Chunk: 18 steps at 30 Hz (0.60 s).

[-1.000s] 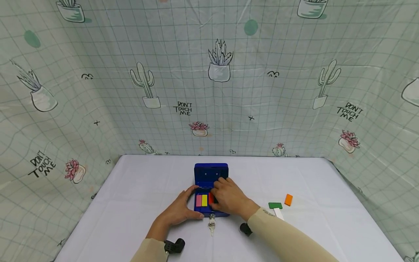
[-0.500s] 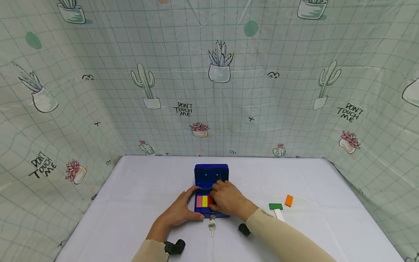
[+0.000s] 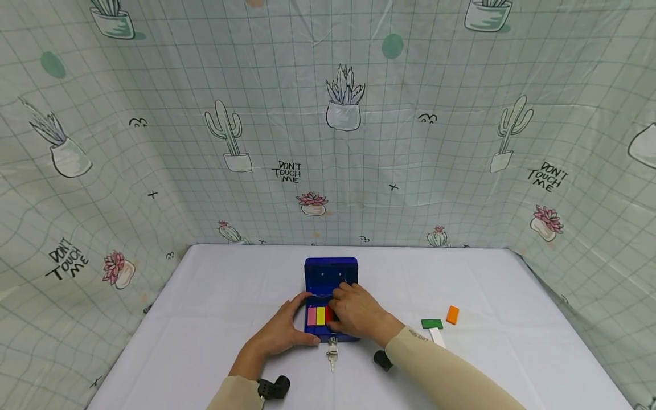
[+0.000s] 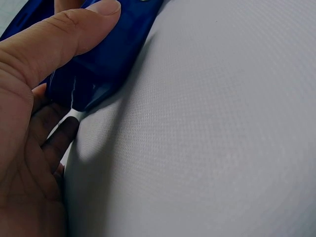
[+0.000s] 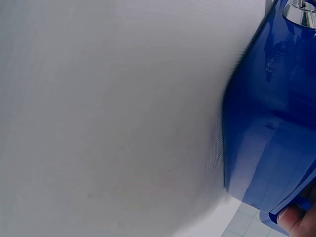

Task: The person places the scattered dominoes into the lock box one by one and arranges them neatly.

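A small blue cash box [image 3: 330, 273] stands with its lid raised, a key in its front lock. My left hand [image 3: 282, 327] holds the box at its left side; in the left wrist view the thumb [image 4: 74, 32] lies on the front wall and the fingers reach round the side. Inside, a pink block [image 3: 312, 316] and a yellow block [image 3: 320, 316] lie side by side. Against the yellow one sits a red block [image 3: 329, 315], which my right hand [image 3: 359, 310] pinches inside the box. That hand hides the right part of the interior.
To the right on the white-covered table [image 3: 225, 285] lie a green block [image 3: 432, 324], a white block [image 3: 437, 337] partly behind the right sleeve, and an orange block [image 3: 452, 315]. Keys [image 3: 332, 356] hang at the box's front. A printed cloth [image 3: 338, 154] surrounds the table.
The red block has shifted left in the box, up against the yellow block, with my right hand moving slightly along. My left hand keeps its place on the box.
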Tool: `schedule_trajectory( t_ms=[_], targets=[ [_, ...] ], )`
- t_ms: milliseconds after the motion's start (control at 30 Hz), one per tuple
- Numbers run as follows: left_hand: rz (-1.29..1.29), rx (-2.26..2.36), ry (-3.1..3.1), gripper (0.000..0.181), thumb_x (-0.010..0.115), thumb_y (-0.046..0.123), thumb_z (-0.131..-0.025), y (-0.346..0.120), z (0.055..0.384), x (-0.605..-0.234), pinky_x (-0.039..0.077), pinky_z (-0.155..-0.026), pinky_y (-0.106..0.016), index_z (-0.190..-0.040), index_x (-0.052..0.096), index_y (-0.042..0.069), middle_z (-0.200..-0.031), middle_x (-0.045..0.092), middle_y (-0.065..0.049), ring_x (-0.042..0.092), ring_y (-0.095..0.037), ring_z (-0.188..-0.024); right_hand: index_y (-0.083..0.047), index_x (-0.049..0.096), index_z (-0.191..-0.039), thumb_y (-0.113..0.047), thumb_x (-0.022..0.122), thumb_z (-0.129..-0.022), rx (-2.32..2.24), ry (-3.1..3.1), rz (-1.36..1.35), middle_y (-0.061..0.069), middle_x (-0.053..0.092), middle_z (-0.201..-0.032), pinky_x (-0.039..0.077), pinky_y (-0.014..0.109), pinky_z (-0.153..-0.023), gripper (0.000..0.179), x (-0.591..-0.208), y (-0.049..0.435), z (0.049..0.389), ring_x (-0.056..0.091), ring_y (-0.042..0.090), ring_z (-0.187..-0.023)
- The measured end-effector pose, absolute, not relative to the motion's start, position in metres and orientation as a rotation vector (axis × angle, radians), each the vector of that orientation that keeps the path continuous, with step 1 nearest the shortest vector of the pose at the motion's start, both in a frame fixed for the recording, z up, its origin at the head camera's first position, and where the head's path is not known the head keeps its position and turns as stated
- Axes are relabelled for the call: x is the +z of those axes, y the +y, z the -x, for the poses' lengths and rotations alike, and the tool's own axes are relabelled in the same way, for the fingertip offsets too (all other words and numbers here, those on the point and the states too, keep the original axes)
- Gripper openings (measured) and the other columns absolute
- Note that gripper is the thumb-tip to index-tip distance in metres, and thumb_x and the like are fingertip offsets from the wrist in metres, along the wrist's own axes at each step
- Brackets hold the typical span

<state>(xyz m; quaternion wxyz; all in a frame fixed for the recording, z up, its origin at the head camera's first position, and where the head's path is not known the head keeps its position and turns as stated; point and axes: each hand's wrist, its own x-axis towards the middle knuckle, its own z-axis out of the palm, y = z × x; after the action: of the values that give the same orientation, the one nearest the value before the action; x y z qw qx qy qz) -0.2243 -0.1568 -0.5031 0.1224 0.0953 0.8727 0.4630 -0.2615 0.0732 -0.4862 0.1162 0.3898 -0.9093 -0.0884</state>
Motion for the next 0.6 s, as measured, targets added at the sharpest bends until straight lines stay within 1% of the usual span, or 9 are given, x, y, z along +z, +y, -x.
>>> schedule_trajectory(
  t_ms=[167,267,367,467,600],
  targets=[
    [-0.276,1.35,2.544,0.108,0.098,0.036,-0.073,-0.1567,0.2245,-0.5036,0.024,-0.119,-0.078,-0.162,0.038,0.026,-0.169,0.034,-0.019,0.03,-0.051,-0.155,-0.014,0.079,-0.109,-0.06,0.071,-0.094,-0.246,-2.649,-1.14,0.0,0.07,-0.101,0.059,0.04,-0.096,0.048,-0.4856,0.0738,0.2603,0.063,0.021,-0.102],
    [-0.274,1.348,2.543,0.109,0.098,0.036,-0.072,-0.1564,0.2247,-0.5038,0.025,-0.119,-0.077,-0.162,0.038,0.027,-0.169,0.034,-0.019,0.031,-0.05,-0.154,-0.014,0.077,-0.112,-0.061,0.07,-0.095,-0.243,-2.634,-1.131,0.001,0.071,-0.104,0.059,0.04,-0.098,0.05,-0.486,0.0749,0.2601,0.064,0.022,-0.103],
    [-0.275,1.344,2.548,0.109,0.098,0.037,-0.072,-0.1565,0.2256,-0.5042,0.025,-0.119,-0.078,-0.162,0.039,0.027,-0.169,0.035,-0.019,0.032,-0.05,-0.154,-0.014,0.074,-0.112,-0.061,0.069,-0.095,-0.231,-2.615,-1.121,0.0,0.069,-0.102,0.057,0.034,-0.089,0.051,-0.4869,0.0759,0.2603,0.059,0.02,-0.096],
    [-0.274,1.34,2.549,0.108,0.098,0.037,-0.072,-0.1568,0.2265,-0.5048,0.025,-0.119,-0.077,-0.162,0.039,0.027,-0.169,0.035,-0.019,0.032,-0.05,-0.154,-0.014,0.072,-0.11,-0.061,0.068,-0.095,-0.211,-2.59,-1.109,-0.001,0.068,-0.1,0.053,0.03,-0.082,0.05,-0.4882,0.077,0.2603,0.055,0.018,-0.091],
    [-0.272,1.342,2.544,0.108,0.098,0.038,-0.072,-0.1572,0.2269,-0.505,0.025,-0.12,-0.077,-0.162,0.039,0.027,-0.169,0.035,-0.018,0.032,-0.049,-0.154,-0.013,0.071,-0.108,-0.06,0.068,-0.096,-0.182,-2.562,-1.091,0.0,0.068,-0.099,0.052,0.03,-0.081,0.048,-0.49,0.0785,0.2604,0.055,0.019,-0.091]
  ],
)
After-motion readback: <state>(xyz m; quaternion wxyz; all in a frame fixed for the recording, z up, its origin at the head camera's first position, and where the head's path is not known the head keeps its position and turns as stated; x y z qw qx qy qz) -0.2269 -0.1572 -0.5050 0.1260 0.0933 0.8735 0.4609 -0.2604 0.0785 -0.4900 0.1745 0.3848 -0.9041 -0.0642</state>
